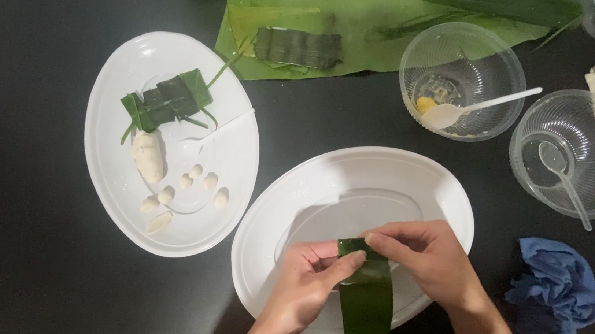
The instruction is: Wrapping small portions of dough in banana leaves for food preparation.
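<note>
Closest to me, over the big white oval plate, my left hand and right hand both pinch the top of a long dark green leaf strip. I think I am folding it. Next I need a snug, careful fold. Farther left, another white plate holds a folded leaf parcel and dough bits.

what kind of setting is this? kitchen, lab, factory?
Most likely a home kitchen or dining table set up for food prep. Both hands fold a leaf strip over a white oval plate; another plate holds dough pieces, beside clear plastic bowls with spoons.
</note>
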